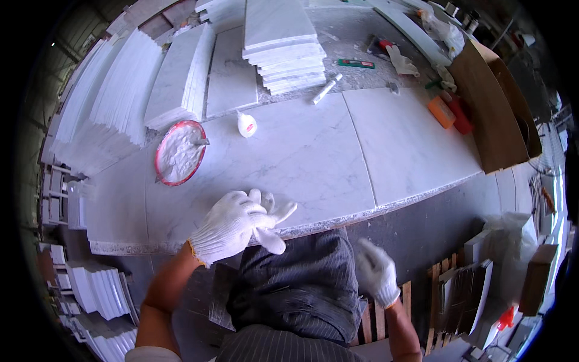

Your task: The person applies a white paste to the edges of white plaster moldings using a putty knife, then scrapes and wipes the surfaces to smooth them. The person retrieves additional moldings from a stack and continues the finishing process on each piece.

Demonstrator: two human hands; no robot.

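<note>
My left hand, in a white knitted glove with an orange cuff edge, is over the front edge of the marble-topped table. Its fingers are spread apart and nothing shows in them. Beyond it on the marble are a red-rimmed bowl of white paste with a scraper-like tool in it, and a small white bottle. My right hand, gloved the same way, hangs low beside my dark striped apron, off the table. Its fingers look loosely stretched, and I see nothing held.
Stacks of white marble slabs stand along the back and left. A white tube, a green-and-red strip and an orange bottle lie on the table. An open cardboard box is at the right, and a wooden pallet is below.
</note>
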